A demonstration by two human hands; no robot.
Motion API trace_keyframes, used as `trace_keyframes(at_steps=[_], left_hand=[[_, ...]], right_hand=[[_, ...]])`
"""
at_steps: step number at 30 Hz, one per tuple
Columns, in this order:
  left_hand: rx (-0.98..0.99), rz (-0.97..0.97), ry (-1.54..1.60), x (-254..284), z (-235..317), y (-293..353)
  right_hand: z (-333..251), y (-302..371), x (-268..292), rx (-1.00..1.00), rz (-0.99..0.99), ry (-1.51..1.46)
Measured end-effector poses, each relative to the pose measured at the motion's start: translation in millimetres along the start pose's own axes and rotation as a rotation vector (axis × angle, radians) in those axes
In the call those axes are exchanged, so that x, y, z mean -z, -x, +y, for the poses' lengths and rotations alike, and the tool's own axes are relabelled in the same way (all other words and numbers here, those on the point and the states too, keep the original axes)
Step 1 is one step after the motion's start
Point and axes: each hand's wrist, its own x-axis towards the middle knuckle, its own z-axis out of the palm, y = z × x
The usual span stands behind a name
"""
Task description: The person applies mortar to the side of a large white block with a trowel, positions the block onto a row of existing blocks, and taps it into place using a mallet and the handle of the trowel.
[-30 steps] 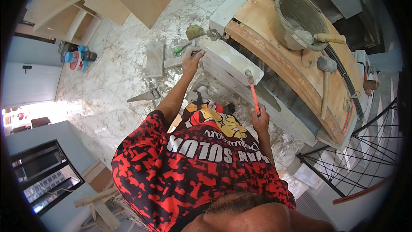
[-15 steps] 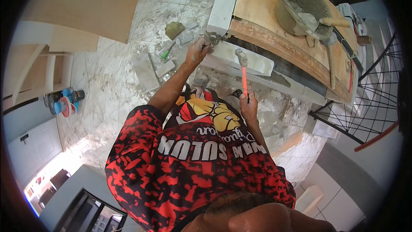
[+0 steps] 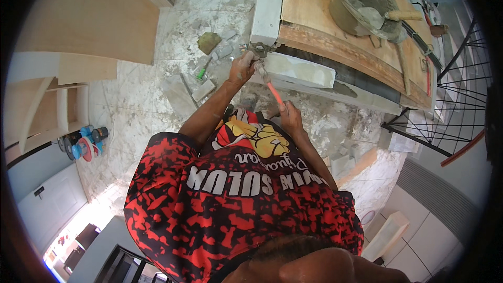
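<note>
Hammer [image 3: 272,90] grasped by right fingers [image 3: 286,109], handle end hidden, grip of left fingers [image 3: 248,58] unclear

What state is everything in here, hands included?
Right hand: closed around a hammer.
Hammer: held, head close to the left hand.
Left hand: fingers bent; whether it grips anything is unclear.
White block: lying lengthwise.
Bucket: upright, coated grey inside.
Trowel: resting in the bucket, handle over the rim.
Floor: dirty, rubble scattered.
</note>
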Motion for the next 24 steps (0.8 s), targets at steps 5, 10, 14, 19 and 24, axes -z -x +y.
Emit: trace_keyframes(at_steps=[5, 10, 14, 19, 24], left_hand=[[0.091, -0.027, 0.144, 4, 7, -3], [0.026, -0.07, -0.022, 7, 2, -3], [0.012, -0.026, 0.135, 5, 1, -1], [0.0, -0.03, 0.038, 6, 5, -4], [0.058, -0.013, 0.198, 7, 16, -4]], right_hand=[[-1, -7, -10, 0.116, 0.048, 0.059], [11, -15, -13, -0.046, 0.039, 0.105], [8, -10, -8, 0.124, 0.052, 0.116], [33, -15, -11, 0.042, 0.04, 0.21], [38, -23, -5, 0.15, 0.031, 0.273]])
